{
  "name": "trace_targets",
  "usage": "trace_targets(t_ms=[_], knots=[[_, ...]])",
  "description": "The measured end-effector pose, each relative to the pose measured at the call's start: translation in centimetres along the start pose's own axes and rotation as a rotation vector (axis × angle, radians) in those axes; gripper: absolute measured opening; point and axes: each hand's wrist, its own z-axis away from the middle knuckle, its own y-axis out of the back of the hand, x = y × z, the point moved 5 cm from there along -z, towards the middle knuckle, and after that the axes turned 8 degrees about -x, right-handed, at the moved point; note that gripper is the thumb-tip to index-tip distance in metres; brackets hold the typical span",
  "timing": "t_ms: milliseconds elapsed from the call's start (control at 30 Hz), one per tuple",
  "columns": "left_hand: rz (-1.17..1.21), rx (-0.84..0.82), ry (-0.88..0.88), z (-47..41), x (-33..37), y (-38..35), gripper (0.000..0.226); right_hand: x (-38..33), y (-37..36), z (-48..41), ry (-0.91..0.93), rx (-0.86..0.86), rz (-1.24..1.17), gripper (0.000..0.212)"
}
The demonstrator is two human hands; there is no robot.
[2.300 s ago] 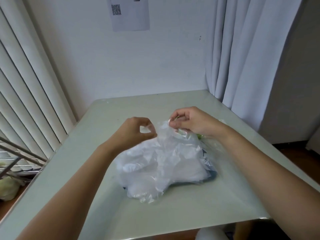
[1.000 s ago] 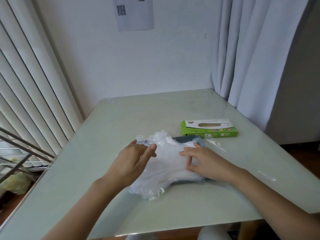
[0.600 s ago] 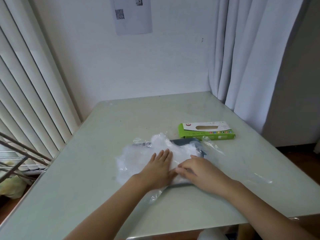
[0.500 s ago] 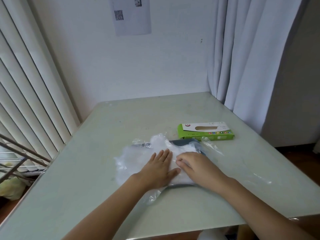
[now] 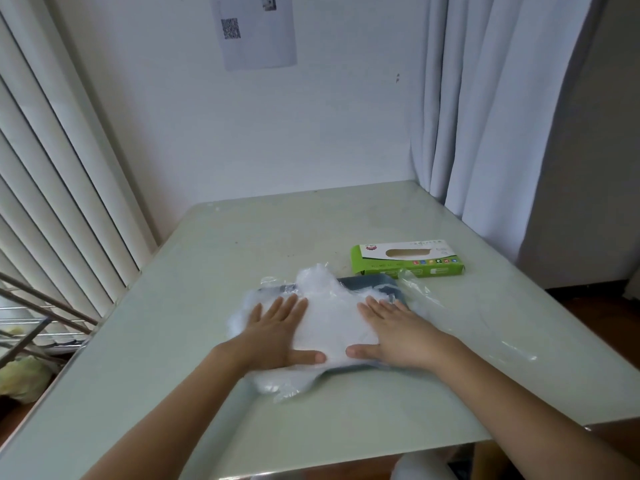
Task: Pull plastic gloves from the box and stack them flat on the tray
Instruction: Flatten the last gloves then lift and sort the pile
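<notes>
Looks like a home room: pale glass-topped table point(image 5: 214, 341) in a wall corner, curtains point(image 5: 485, 98), vertical blinds point(image 5: 52, 168), QR sheet point(image 5: 256, 29) taped up.

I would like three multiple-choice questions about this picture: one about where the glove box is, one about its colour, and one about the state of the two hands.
1. Where is the box relative to the tray?
A. beyond it, toward the right
B. on top of it
C. under it

2. What colour are the box's sides?
A. red
B. green
C. black

3. How do the left hand and right hand lie?
A. both curled into fists
B. one inside the box
C. both flat on the pile of gloves

Answers:
1 A: the box lies past the tray's far right corner.
2 B: its sides are bright green.
3 C: straight fingers press on the pile.
</notes>
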Motion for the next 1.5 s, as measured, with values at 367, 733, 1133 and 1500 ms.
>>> trace_targets(t_ms=[367, 733, 1133, 1500], knots=[[0.196, 0.035, 0.179, 3.9, -2.1, 4.6, 0.074, 5.0, 3.9, 5.5, 0.057, 0.513, -0.4, 0.081], [0.353, 0.35, -0.237, 5.1, 8.1, 8.6, 0.036, 6.2, -1.9, 8.4, -0.241, 0.459, -0.207, 0.055], [0.038, 0.635, -0.625, 3.1, 18.2, 8.1, 0.083, 4.6, 6.0, 12.7, -0.084, 0.304, -0.273, 0.02], [0.468, 0.719, -0.555, 6.9, 15.8, 12.2, 0.025, 2.2, 13.3, 15.2, 0.144, 0.193, -0.328, 0.031]])
